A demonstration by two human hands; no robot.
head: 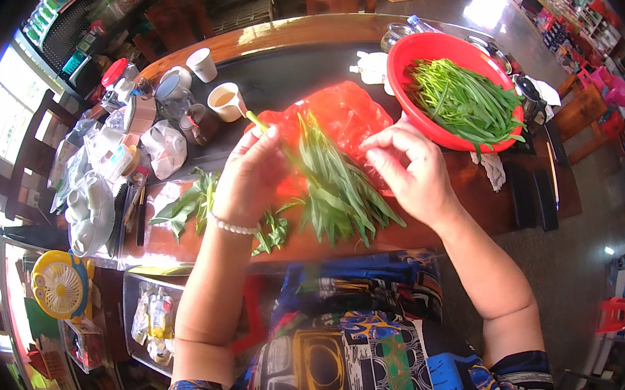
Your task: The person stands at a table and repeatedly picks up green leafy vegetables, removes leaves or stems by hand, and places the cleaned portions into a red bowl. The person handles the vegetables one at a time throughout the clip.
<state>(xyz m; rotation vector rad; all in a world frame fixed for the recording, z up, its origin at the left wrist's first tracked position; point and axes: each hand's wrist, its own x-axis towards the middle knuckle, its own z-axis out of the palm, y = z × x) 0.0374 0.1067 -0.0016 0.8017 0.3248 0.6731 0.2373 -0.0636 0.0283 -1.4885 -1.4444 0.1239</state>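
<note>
My left hand [253, 169], with a beaded bracelet at the wrist, holds a pale green vegetable stem [256, 121] between thumb and fingers. To its right, my right hand [413, 171] hovers with bent fingers, thumb tip close to the index finger; whether something thin is pinched there I cannot tell. Between the hands lies a bunch of long-leaved greens [341, 192], which look like water spinach. A red plastic bag [338, 107] is spread behind and partly under them. Loose leaves [190, 208] lie by my left wrist. The red plastic basin [401, 62] at the back right holds many trimmed greens [462, 102].
On the table's left stand paper cups [202, 64], a cup of brownish liquid [225, 102], a glass jar [175, 89] and a tray of white teacups [89, 213]. A white cloth [492, 170] lies below the basin. A yellow fan [59, 283] stands at lower left.
</note>
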